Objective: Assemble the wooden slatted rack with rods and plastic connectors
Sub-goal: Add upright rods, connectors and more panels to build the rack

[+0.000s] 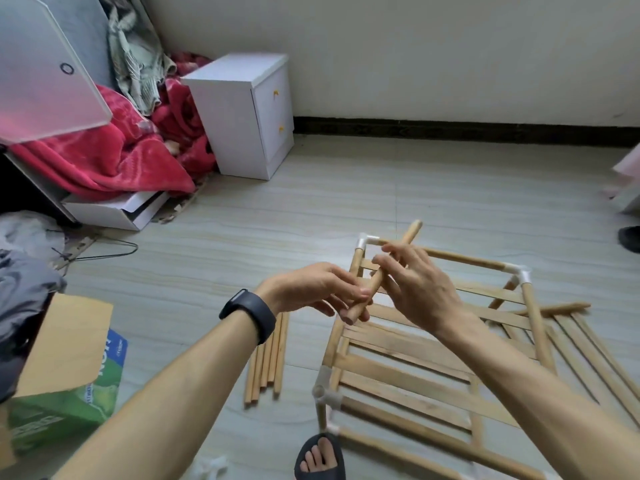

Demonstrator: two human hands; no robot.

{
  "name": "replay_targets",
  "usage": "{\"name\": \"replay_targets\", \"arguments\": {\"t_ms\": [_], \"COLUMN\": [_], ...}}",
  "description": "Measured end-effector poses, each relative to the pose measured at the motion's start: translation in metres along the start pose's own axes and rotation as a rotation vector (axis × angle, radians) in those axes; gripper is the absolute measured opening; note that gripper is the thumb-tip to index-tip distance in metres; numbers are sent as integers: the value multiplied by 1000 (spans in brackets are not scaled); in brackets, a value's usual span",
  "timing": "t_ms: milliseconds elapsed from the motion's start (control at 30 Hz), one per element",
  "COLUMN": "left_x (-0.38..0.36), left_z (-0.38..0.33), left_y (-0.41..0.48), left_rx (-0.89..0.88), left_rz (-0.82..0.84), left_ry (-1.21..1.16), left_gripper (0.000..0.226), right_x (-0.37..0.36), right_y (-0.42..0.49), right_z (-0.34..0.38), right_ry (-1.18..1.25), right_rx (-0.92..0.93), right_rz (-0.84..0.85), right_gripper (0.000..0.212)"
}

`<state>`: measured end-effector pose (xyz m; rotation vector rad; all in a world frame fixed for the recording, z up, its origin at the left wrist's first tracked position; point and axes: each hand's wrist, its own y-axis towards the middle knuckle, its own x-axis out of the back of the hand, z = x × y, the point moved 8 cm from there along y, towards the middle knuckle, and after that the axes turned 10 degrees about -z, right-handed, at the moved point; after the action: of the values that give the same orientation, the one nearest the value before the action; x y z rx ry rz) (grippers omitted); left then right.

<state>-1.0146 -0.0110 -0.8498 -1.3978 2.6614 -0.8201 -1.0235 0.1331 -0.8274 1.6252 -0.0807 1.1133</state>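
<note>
Rod (381,271) gripped by left hand (322,292), right hand (419,285)

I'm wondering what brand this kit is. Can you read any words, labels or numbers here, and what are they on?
Green and blue box, blue panel: large white letters, sideways, too blurred to read.
Same box, green side: small white print, too blurred to read.
No writing shows on the rack, the loose rods or the white cabinet.
</note>
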Motion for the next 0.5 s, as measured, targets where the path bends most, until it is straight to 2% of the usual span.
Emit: {"name": "replay_targets", "arguments": {"t_ms": [67,133,200,267,333,367,500], "left_x": [6,27,43,31,18,15,9], "left_z": [-15,-16,-5,15,34,42,65], "left_y": [13,34,55,80,101,108,114], "left_rx": [-31,-58,-23,87,165,170,137], "left_rz": [-131,-438,-689,-666,-633,-649,-698], "left_ry": [-45,-71,95,280,365,372,161], "left_gripper": [31,38,47,65,65,60,46], "right_x": [8,20,26,21,9,1,-36], "right_y": [5,12,18,24,30,32,42], "right_z": [-16,-45,-76,-95,-104,-108,-118], "right_ry": [-10,45,155,314,524,609,776], "right_rx": [-35,-241,-512,-738,-905,-965,-1105], "right_rz": [-5,-36,-67,-75,-123,-156,-181], "right_gripper": [19,14,14,21,24,25,36]}}
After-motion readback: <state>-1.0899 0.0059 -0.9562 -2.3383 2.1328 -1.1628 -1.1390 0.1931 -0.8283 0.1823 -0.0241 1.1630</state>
